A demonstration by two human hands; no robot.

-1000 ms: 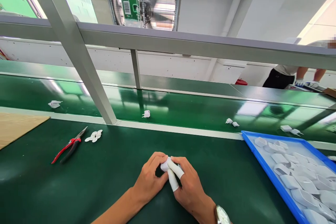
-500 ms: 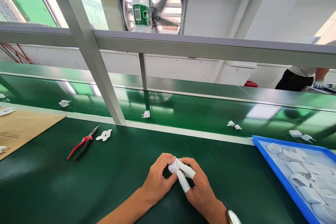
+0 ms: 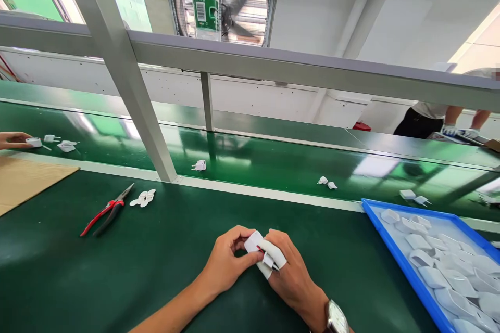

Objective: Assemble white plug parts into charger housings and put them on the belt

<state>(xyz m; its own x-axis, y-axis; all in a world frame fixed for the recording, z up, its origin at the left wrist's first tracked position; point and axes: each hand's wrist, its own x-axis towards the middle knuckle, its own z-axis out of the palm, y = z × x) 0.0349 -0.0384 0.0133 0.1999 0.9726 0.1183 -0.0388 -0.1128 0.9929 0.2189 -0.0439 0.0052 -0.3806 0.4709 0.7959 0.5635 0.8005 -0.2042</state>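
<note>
Just above the green tabletop, my left hand [image 3: 224,265] pinches a small white plastic charger housing [image 3: 252,241] between thumb and fingers. Against its right side, my right hand [image 3: 295,276], with white finger cots on thumb and index finger, grips a smaller white plug part [image 3: 267,260]. A bit of red, seemingly a wire, shows between the two pieces. Whether they are joined I cannot tell. On my right wrist is a watch [image 3: 336,317].
Red-and-black pliers [image 3: 111,210] and flat white discs [image 3: 143,197] lie left. A blue tray [image 3: 402,268] of white housings stands right. Beyond the ledge, white plug pieces [image 3: 200,165] sit on a green belt [image 3: 250,171]. A co-worker's hand [image 3: 14,140] touches one at far left.
The view has shifted slightly right. Between my fingers the white housing has turned, and red now shows beside the smaller part. A co-worker's hand has come into view at far left.
</note>
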